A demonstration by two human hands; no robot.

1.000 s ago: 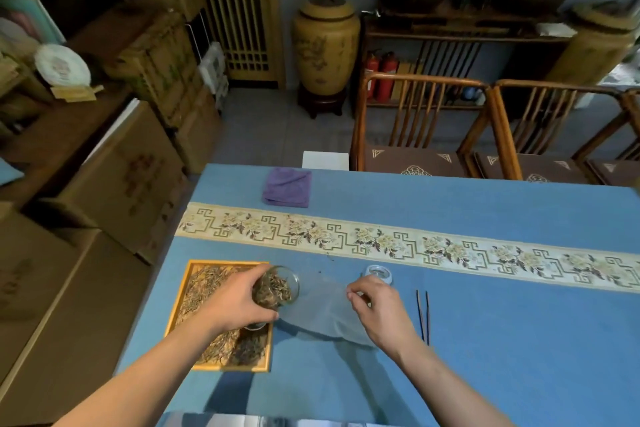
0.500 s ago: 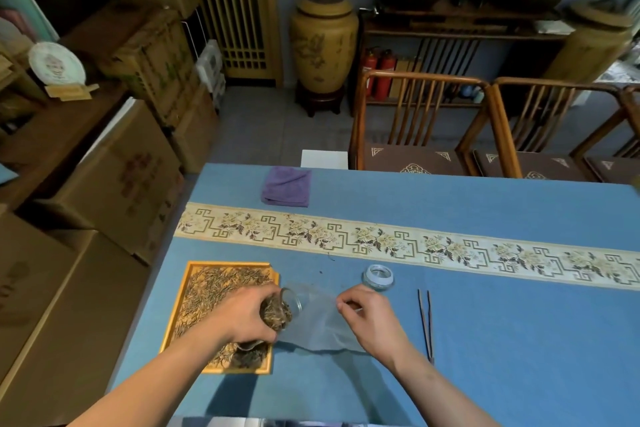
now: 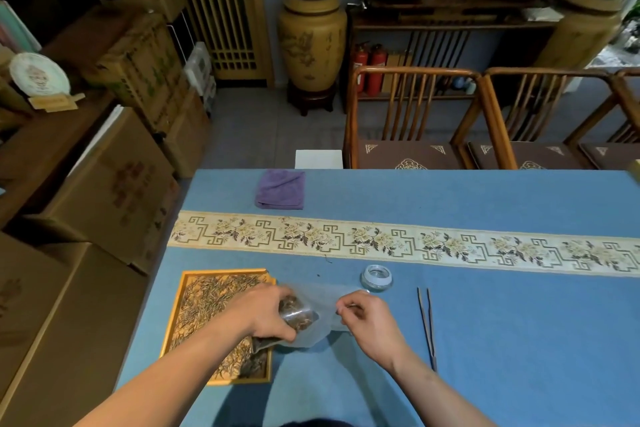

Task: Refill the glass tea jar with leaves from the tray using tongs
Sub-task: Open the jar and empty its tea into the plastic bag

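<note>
My left hand (image 3: 266,314) grips the glass tea jar (image 3: 299,317), which holds dark leaves and is tipped on its side with its mouth toward the right, over the right edge of the wooden tray (image 3: 173,319) of tea leaves. My right hand (image 3: 367,319) pinches the edge of a clear plastic bag (image 3: 322,295) that lies around the jar's mouth. The jar's lid (image 3: 376,277) lies on the blue tablecloth just beyond my right hand. The thin dark tongs (image 3: 427,326) lie on the cloth to the right of my right hand, untouched.
A folded purple cloth (image 3: 281,189) lies at the table's far left. A patterned cream runner (image 3: 398,243) crosses the table. Wooden chairs (image 3: 412,114) stand behind the far edge, and cardboard boxes (image 3: 104,184) crowd the floor to the left.
My left hand has tipped the jar from nearly upright onto its side and lowered it toward the bag. My right hand has drawn the bag's edge closer to the jar's mouth.
</note>
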